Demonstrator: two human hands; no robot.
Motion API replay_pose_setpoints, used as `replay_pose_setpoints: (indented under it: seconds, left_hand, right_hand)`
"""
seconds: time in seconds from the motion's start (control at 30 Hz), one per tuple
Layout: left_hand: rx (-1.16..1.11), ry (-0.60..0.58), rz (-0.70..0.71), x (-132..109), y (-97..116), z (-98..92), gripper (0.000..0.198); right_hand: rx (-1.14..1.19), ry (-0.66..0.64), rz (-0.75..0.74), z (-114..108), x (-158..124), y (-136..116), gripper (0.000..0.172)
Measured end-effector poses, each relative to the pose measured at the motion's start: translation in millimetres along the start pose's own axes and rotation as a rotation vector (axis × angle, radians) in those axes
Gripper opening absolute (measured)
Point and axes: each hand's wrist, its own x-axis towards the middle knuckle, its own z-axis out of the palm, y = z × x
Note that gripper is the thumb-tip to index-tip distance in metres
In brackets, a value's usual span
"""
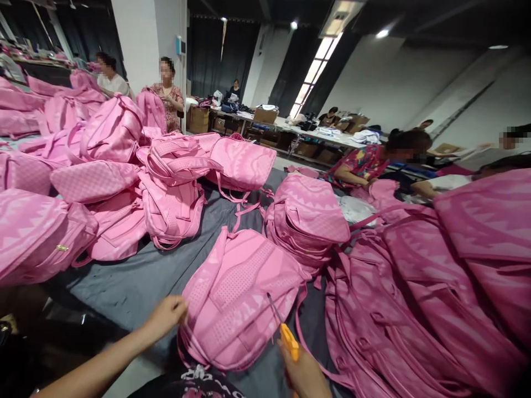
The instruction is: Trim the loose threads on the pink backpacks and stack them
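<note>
A pink backpack [238, 287] lies on the grey cloth in front of me, its padded mesh back panel and straps facing up. At its left edge is my left hand [168, 315], fingers curled closed against the fabric. My right hand [305, 370], at the lower right of the backpack, is wrapped round an orange-handled tool [289, 341]. The tool's slim dark tip points up and left over the backpack's strap. Its exact kind does not show clearly, since my fingers cover part of the handle.
Another pink backpack [309, 215] stands just beyond. A row of pink backpacks [398, 298] fills the right side, and a heap [112, 127] covers the left. Grey cloth [120, 293] lies beneath. Several people work farther back, one in a floral top [360, 160] at the right.
</note>
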Motion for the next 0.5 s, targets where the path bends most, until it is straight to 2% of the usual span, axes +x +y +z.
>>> replay_pose_setpoints:
  seconds: [0.07,0.1,0.17,0.23,0.3,0.43,0.5]
  left_hand:
    - [0.204,0.228,0.14,27.2,20.7,2.6,0.047]
    - [0.305,0.269,0.168,42.1,29.5,11.1,0.048]
    - [0.496,0.235,0.1,68.2,39.9,37.1,0.069]
    - [0.643,0.214,0.002,85.5,39.8,64.5,0.089]
    - [0.748,0.252,0.021,94.0,34.4,83.6,0.093]
    - [0.897,0.308,0.262,95.6,34.3,95.3,0.082]
    - [0.905,0.281,0.274,96.4,40.5,95.8,0.084]
  right_hand:
    - [-0.044,0.042,0.072,-13.2,-5.8,12.8,0.039]
    - [-0.043,0.064,0.097,-19.4,-12.0,17.8,0.039]
    - [0.054,0.083,0.107,-29.3,-29.8,23.3,0.042]
    - [0.264,0.101,0.061,-36.5,-47.2,20.5,0.049]
    - [0.468,0.135,-0.004,-45.4,-55.6,8.8,0.058]
    - [0.696,0.236,-0.102,-68.2,-37.6,-33.0,0.064]
    - [0.772,0.258,-0.164,-69.6,-18.6,-52.9,0.065]
